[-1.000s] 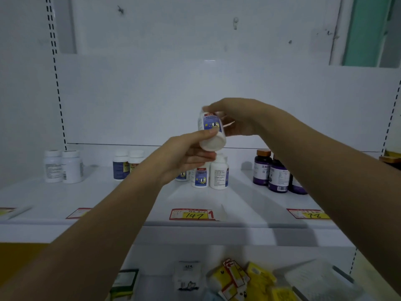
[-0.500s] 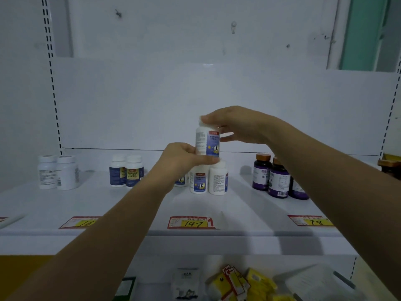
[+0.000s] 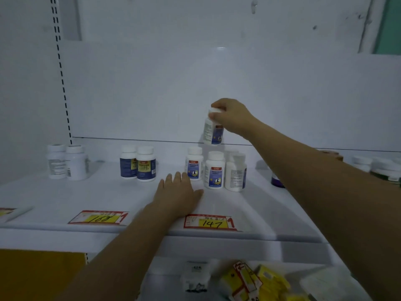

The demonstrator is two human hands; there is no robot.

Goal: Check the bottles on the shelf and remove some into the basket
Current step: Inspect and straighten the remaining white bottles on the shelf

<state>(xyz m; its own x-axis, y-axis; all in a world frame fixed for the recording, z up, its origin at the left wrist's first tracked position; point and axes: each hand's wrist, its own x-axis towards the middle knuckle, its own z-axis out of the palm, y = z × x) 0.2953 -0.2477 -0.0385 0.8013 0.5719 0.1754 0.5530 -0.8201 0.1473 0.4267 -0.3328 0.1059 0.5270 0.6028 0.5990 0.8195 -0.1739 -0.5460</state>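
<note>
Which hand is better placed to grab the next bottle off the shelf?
Left, likely. The left hand lies open beside the standing bottles, while the right hand grips a raised bottle by its cap.

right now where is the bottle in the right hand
In the head view it is right of centre: the bottle hangs from the right hand, gripped by its cap, just above the white bottles behind the 147 tag.

Shop, likely pharmacy: white shelf (image 3: pixel 249 213) with pill bottles (image 3: pixel 213 170) in rows, price tags (image 3: pixel 209 222) along edge.
</note>
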